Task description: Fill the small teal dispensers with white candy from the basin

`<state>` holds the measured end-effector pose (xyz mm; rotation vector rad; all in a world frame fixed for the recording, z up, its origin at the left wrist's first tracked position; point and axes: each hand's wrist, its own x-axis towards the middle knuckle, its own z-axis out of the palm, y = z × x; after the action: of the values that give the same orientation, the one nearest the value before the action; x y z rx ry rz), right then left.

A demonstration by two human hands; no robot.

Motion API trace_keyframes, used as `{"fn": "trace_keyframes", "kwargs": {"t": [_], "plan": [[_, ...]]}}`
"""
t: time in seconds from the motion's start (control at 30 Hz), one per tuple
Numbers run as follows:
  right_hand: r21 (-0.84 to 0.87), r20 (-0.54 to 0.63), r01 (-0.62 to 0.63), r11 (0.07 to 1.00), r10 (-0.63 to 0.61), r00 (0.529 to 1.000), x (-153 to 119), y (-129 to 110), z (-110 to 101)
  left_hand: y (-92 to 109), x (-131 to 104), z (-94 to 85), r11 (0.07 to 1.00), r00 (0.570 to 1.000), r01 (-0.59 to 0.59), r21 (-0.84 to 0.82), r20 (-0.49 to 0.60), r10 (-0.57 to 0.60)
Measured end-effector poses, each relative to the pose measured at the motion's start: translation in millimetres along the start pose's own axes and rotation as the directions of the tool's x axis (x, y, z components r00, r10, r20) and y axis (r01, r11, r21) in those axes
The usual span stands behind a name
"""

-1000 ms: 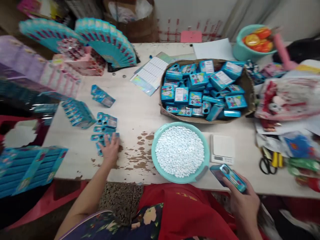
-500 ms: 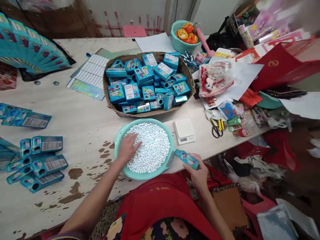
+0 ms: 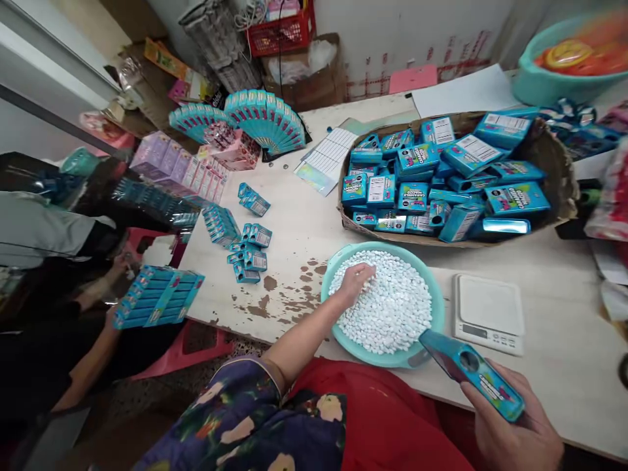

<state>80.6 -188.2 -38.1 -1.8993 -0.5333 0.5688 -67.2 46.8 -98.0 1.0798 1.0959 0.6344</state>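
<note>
Blue box (image 3: 485, 381) in grip of right hand (image 3: 521, 425), white pieces (image 3: 392, 314) in basin (image 3: 438, 307), left hand (image 3: 354, 286) among them, grip unclear

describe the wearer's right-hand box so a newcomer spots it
On the table, find the turquoise bowl of white pellets. At its near right, the wearer's right hand holds a blue box. Unlike the boxes in the cardboard tray, it's held alone, one end toward the bowl.

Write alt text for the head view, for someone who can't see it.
The left hand touches white pieces in a green bowl; the right hand holds a blue box near its rim. Behind the bowl stands a carton of similar boxes, with a scale at the bowl's right.
</note>
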Motion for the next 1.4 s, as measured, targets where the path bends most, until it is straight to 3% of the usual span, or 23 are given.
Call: {"fn": "trace_keyframes", "kwargs": {"t": [0.07, 0.17, 0.27, 0.37, 0.47, 0.53, 0.63, 0.7, 1.0, 1.4], "plan": [[-0.022, 0.03, 0.066, 0.998, -0.065, 0.997, 2.9, -6.3, 7.9, 6.1, 2.7, -4.8, 0.927, 0.977, 0.213, -0.309, 0.072, -0.2], [-0.053, 0.083, 0.192, 0.98, -0.188, 0.979, 7.8, -14.4, 25.9, 10.0, 8.4, -9.0, 0.782, 0.91, 0.41, -0.469, 0.153, -0.385], [-0.04, 0.119, 0.233, 0.972, -0.227, 0.967, 10.7, -19.4, 42.8, 20.8, 4.6, -6.8, 0.75, 0.897, 0.439, -0.494, 0.198, -0.395], [-0.009, 0.147, 0.256, 0.967, -0.252, 0.956, 11.3, -22.2, 55.7, 45.6, -12.7, 2.3, 0.724, 0.9, 0.436, -0.535, 0.265, -0.346], [0.019, 0.162, 0.274, 0.962, -0.273, 0.948, 9.8, -26.0, 66.3, 71.5, -36.8, 17.4, 0.75, 0.926, 0.373, -0.547, 0.272, -0.262], [0.027, 0.176, 0.299, 0.954, -0.299, 0.938, 8.3, -29.6, 72.2, 80.5, -50.6, 29.3, 0.799, 0.964, 0.258, -0.543, 0.206, -0.171], [0.028, 0.185, 0.323, 0.946, -0.323, 0.928, 6.8, -33.9, 78.3, 79.6, -61.0, 44.3, 0.861, 0.997, 0.059, -0.505, 0.065, -0.03], [0.019, 0.184, 0.319, 0.947, -0.317, 0.93, 6.9, -34.4, 80.7, 75.2, -61.9, 49.8, 0.881, 1.0, -0.007, -0.474, 0.02, 0.018], [-0.001, 0.206, 0.297, 0.955, -0.29, 0.935, 12.2, -33.8, 84.8, 69.0, -59.6, 56.5, 0.905, 0.985, -0.167, -0.392, -0.029, 0.17], [-0.006, 0.221, 0.306, 0.952, -0.298, 0.929, 15.8, -32.8, 89.0, 67.5, -54.6, 61.4, 0.917, 0.982, -0.185, -0.353, -0.044, 0.181]]}}
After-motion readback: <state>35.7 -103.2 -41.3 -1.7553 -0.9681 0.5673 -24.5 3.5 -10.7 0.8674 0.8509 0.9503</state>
